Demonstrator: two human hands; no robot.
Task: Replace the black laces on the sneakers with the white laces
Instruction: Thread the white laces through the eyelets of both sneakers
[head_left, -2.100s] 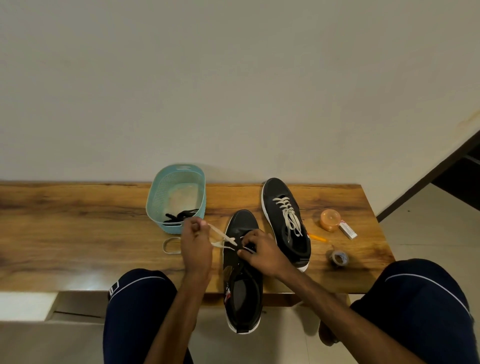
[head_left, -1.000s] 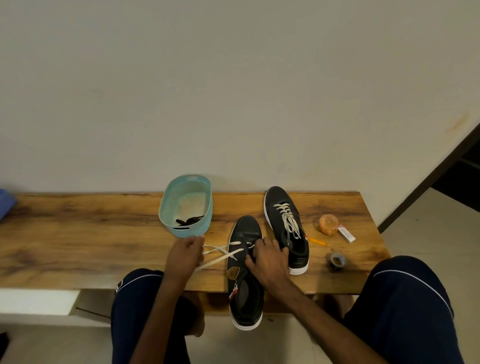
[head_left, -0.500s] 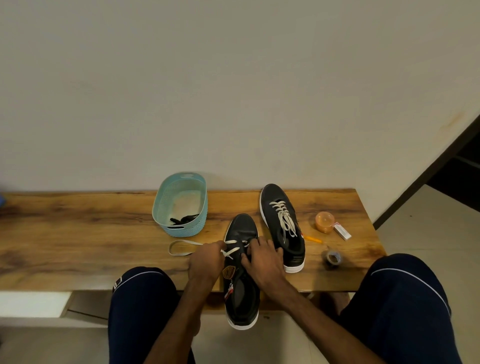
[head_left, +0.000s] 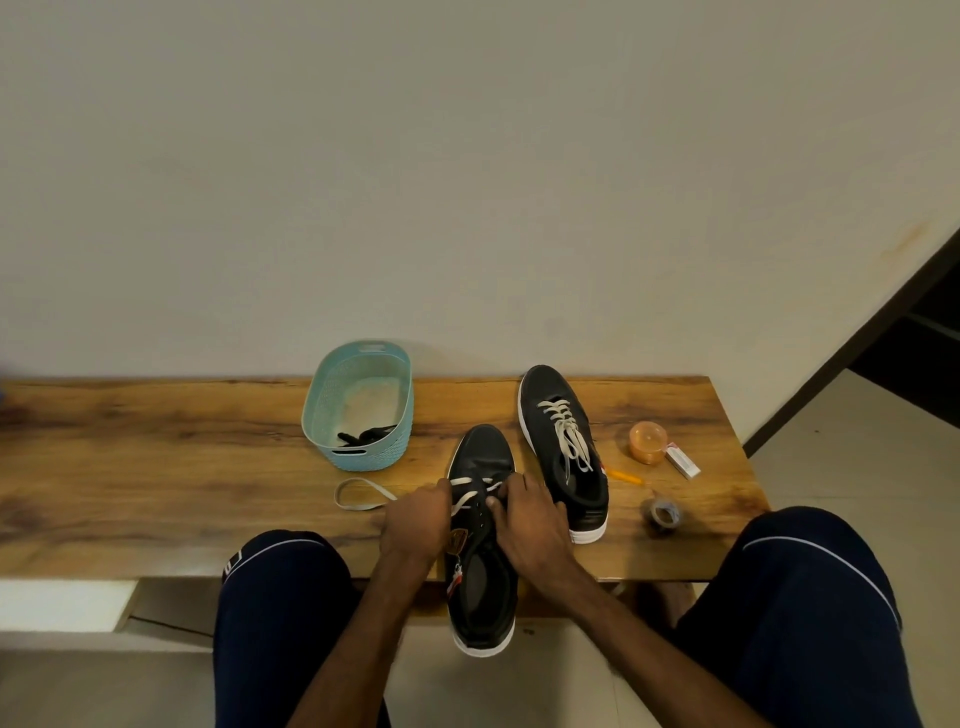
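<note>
Fingers (head_left: 439, 492), left hand (head_left: 415, 525): pinched white lace (head_left: 470, 500). Right hand (head_left: 530, 525): grip unclear, at eyelets. Between them lay shoe (head_left: 480, 577), toe away.

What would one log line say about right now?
step: lacing near sneaker | left hand: pinching white lace | right hand: gripping near sneaker | far sneaker: white-laced | black laces: in basket

Wooden bench (head_left: 156, 467), basket (head_left: 358, 452), laced sneaker (head_left: 545, 395), half-laced sneaker (head_left: 480, 452), tape (head_left: 661, 514)

Bare forearms reach forward. The left hand (head_left: 415, 522), left of the near sneaker (head_left: 480, 454), pinches its white lace (head_left: 467, 480); the right hand (head_left: 532, 525), fingers curled, grips its right side.
</note>
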